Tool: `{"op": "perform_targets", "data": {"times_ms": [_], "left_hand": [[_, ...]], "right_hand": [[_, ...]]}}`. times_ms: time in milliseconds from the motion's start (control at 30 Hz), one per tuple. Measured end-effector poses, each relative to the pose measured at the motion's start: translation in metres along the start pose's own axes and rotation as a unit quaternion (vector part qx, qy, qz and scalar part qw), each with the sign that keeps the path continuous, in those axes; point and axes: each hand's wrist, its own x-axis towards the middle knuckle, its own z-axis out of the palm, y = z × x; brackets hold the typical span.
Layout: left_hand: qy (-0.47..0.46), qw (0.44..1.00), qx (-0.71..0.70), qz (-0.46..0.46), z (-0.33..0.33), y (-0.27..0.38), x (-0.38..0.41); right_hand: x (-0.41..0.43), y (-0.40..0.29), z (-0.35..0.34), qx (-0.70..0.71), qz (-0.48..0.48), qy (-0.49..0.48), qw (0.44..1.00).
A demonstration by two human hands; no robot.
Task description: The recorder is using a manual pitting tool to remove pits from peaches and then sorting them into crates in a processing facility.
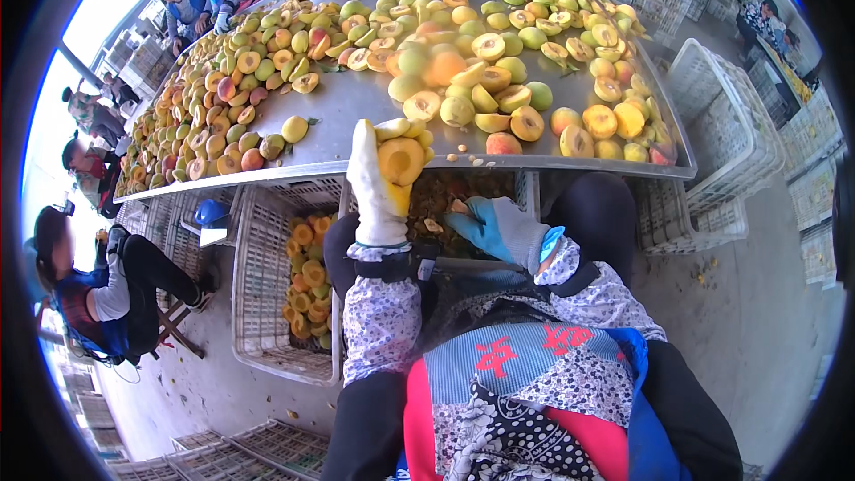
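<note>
My left hand (379, 180), in a white glove stained yellow, grips a halved peach (401, 162) at the near edge of the metal table (320, 113). The cut face with its pit hollow shows. Lower and to the right is my right hand (491, 224), in a blue and grey glove, over a crate of dark scraps and pits (461, 197). Something small and brownish shows at its fingertips; whether it is a pit or a tool I cannot tell. Whole and halved peaches (494, 80) lie heaped across the table, some of them blurred.
A plastic crate (284, 354) with pitted peach halves (310, 280) stands left of my legs. Empty-looking stacked crates (725, 113) stand at the right. A seated person (100, 294) is at the left, with other people beyond the table. Crates (254, 447) lie on the floor at lower left.
</note>
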Motion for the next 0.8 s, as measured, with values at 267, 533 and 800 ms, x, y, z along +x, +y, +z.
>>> {"op": "perform_targets", "data": {"times_ms": [267, 533, 800], "left_hand": [[0.145, 0.747, 0.629, 0.158, -0.083, 0.128, -0.021], [-0.093, 0.762, 0.593, 0.244, -0.001, 0.027, 0.075], [-0.173, 0.613, 0.77, 0.035, 0.012, -0.029, 0.123]], "right_hand": [[0.01, -0.011, -0.011, 0.169, 0.049, 0.044, 0.983], [0.029, -0.051, -0.035, 0.381, 0.105, 0.077, 0.915], [0.026, -0.037, -0.035, 0.424, 0.131, 0.073, 0.893]]}}
